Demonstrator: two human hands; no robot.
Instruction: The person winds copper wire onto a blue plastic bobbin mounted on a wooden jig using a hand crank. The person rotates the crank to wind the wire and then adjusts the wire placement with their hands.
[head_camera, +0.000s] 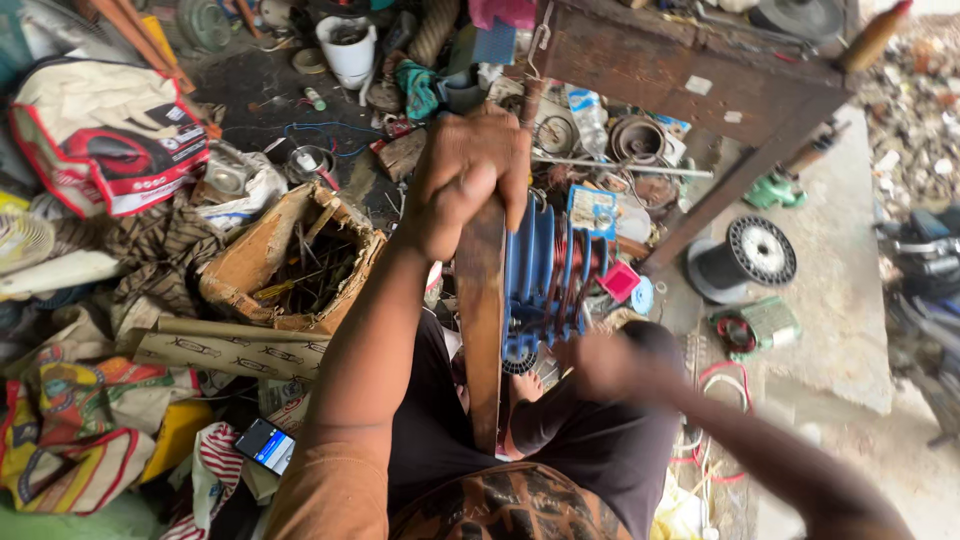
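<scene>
Wooden bar (483, 320) gripped by left hand (465, 180), cardboard box (290, 262) holding sticks

Wooden plank (484, 320), worn, matt brown, centre frame. Motor housing (535, 270) blue painted metal, ribbed; copper windings (578, 262) glossy. Cardboard box (290, 262) left of centre, torn, rough. Upper right, table (690, 75) dark weathered wood.

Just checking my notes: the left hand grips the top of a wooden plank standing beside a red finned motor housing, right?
Not quite. The head view shows the motor housing is blue, not red. The left hand does grip the top of the wooden plank standing beside it.
</scene>
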